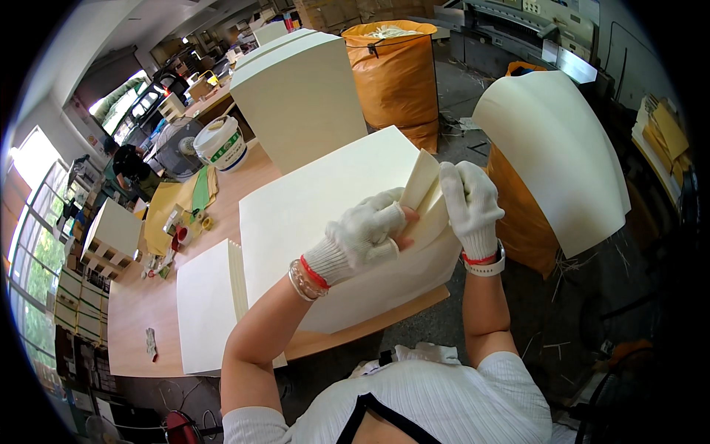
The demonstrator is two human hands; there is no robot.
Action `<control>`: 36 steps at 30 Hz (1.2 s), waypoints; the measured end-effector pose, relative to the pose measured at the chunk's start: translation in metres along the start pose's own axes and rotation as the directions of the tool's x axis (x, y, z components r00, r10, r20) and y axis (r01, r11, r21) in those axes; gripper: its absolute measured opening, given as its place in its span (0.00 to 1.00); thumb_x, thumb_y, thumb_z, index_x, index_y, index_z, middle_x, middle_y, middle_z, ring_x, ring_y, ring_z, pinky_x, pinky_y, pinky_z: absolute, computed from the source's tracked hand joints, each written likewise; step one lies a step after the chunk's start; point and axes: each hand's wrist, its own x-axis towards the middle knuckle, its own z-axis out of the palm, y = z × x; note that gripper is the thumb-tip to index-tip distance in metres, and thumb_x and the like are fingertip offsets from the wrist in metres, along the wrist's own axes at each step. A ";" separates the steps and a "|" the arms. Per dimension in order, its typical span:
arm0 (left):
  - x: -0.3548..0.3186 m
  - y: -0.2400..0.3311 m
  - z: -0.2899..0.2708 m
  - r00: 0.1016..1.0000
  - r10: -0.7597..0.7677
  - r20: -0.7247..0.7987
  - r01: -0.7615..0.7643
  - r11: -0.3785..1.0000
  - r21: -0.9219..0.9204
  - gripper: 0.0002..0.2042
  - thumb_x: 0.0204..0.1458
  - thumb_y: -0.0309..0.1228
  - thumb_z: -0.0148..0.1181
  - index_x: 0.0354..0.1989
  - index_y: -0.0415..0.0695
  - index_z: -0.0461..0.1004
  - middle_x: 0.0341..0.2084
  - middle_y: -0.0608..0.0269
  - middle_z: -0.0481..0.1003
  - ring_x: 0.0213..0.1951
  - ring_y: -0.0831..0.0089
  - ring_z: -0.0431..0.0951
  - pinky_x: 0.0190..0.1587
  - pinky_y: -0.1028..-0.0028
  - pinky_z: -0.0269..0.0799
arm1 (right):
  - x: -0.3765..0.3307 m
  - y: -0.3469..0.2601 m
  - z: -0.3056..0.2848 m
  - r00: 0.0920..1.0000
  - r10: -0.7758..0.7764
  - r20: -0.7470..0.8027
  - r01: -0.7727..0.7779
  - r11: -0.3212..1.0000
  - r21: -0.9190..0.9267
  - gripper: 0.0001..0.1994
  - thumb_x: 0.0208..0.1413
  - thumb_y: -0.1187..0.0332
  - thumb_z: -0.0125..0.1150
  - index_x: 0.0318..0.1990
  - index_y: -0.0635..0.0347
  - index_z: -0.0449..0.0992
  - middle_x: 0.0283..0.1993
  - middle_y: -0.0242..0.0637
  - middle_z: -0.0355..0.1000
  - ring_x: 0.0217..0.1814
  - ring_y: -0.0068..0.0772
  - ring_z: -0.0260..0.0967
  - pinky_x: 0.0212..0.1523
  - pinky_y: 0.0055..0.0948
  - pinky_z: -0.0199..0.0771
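Note:
A broad stack of cream-white paper sheets (pixel 318 196) lies on the wooden table in front of me. Its right-hand edge is bent up, and several curled sheets (pixel 420 180) stand raised between my hands. My left hand (pixel 362 231), in a white knit glove with bare fingertips, is closed on the lower part of this curled edge. On the right of the curl, my right hand (pixel 471 201), also gloved, pinches the edge of the sheets. Its fingertips are partly hidden against the paper.
A smaller paper stack (pixel 207 307) lies on the table (pixel 129 325) at left. Behind stand a tall paper stack (pixel 296 96), a white bucket (pixel 220 144) and an orange sack (pixel 392 89). Bent sheets (pixel 555 155) cover another sack at right. A person (pixel 129 166) is far left.

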 end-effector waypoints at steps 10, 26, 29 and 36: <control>-0.001 -0.009 0.004 0.997 0.047 -0.063 -0.047 0.999 0.001 0.10 0.47 0.20 0.63 0.39 0.39 0.76 0.55 0.44 0.73 0.48 0.51 0.78 0.48 0.67 0.75 | -0.002 0.000 -0.004 0.998 0.058 0.037 -0.063 0.990 0.126 0.12 0.57 0.77 0.57 0.49 0.63 0.75 0.27 0.38 0.59 0.25 0.39 0.61 0.26 0.37 0.60; 0.000 -0.005 0.004 0.993 0.099 -0.069 -0.091 0.990 0.112 0.19 0.42 0.14 0.61 0.46 0.39 0.77 0.65 0.38 0.63 0.46 0.54 0.81 0.44 0.69 0.77 | -0.002 -0.005 -0.005 0.981 0.176 0.080 -0.188 0.966 0.177 0.14 0.53 0.78 0.59 0.48 0.65 0.74 0.28 0.39 0.59 0.26 0.39 0.61 0.25 0.36 0.62; -0.002 -0.010 0.006 0.999 0.030 -0.018 -0.030 1.000 -0.009 0.19 0.42 0.15 0.62 0.45 0.39 0.77 0.64 0.38 0.63 0.47 0.54 0.81 0.44 0.69 0.77 | -0.003 -0.003 -0.002 0.995 0.090 0.031 -0.091 0.995 0.050 0.14 0.53 0.78 0.59 0.48 0.65 0.74 0.28 0.39 0.59 0.26 0.39 0.61 0.25 0.37 0.62; 0.000 -0.006 0.014 0.985 0.013 -0.174 0.009 0.992 0.125 0.17 0.43 0.17 0.66 0.45 0.41 0.77 0.64 0.39 0.64 0.49 0.55 0.80 0.46 0.69 0.76 | -0.004 -0.001 -0.002 0.999 0.045 0.014 -0.044 0.999 -0.011 0.13 0.54 0.79 0.58 0.48 0.65 0.74 0.27 0.39 0.58 0.26 0.39 0.60 0.26 0.36 0.61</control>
